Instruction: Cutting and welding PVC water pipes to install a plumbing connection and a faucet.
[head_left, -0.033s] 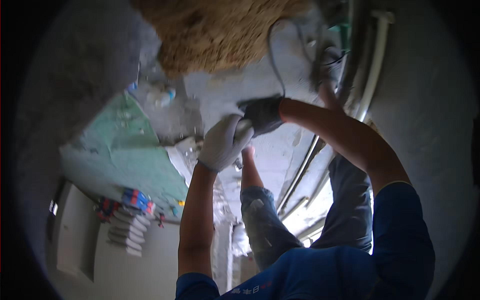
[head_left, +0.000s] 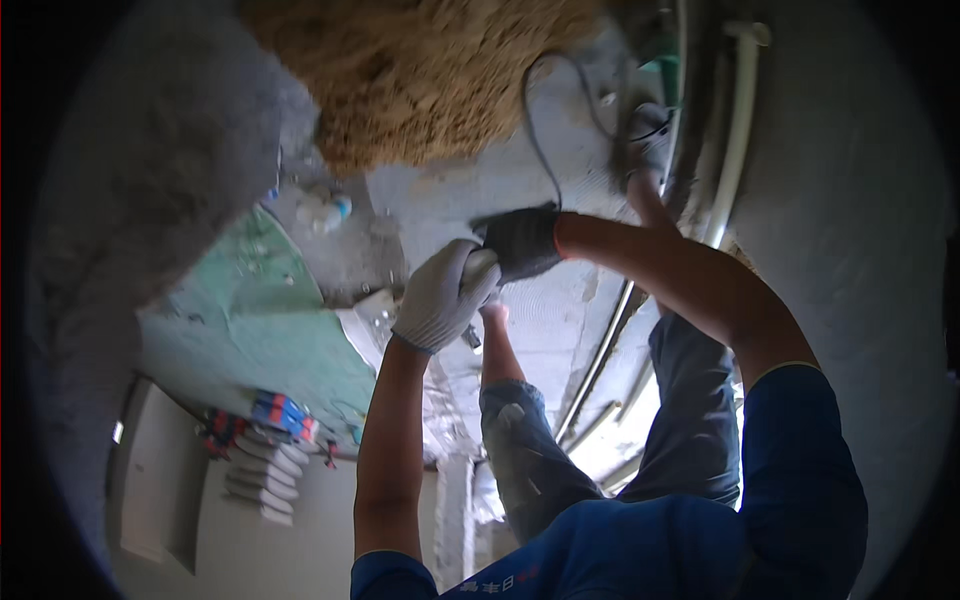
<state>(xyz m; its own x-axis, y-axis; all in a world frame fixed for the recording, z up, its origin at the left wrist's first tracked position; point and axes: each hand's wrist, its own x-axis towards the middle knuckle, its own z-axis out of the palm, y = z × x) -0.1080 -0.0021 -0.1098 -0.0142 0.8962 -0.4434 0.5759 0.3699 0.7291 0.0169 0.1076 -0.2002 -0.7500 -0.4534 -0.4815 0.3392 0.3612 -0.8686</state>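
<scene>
My left hand, in a white knit glove, is closed with its fingers curled, right up against my right hand. That one wears a dark grey glove with an orange cuff, and its fingers are bent round toward the left glove. Whatever the two hands grip is hidden between them. A thin dark cable comes down to the right glove's wrist and goes out of sight there. Just below the gloves a small dark and shiny piece shows; I cannot tell whether it is held.
A heap of brown sand lies at the top on the grey floor. Pale pipes run along the right. Green sheeting covers the left, with stacked bags and a blue-red bundle by it. My bare lower legs show below my hands.
The whole view has shifted slightly, with the sand and pipes a little further left and the bags lower. My hands stay together in nearly the same pose.
</scene>
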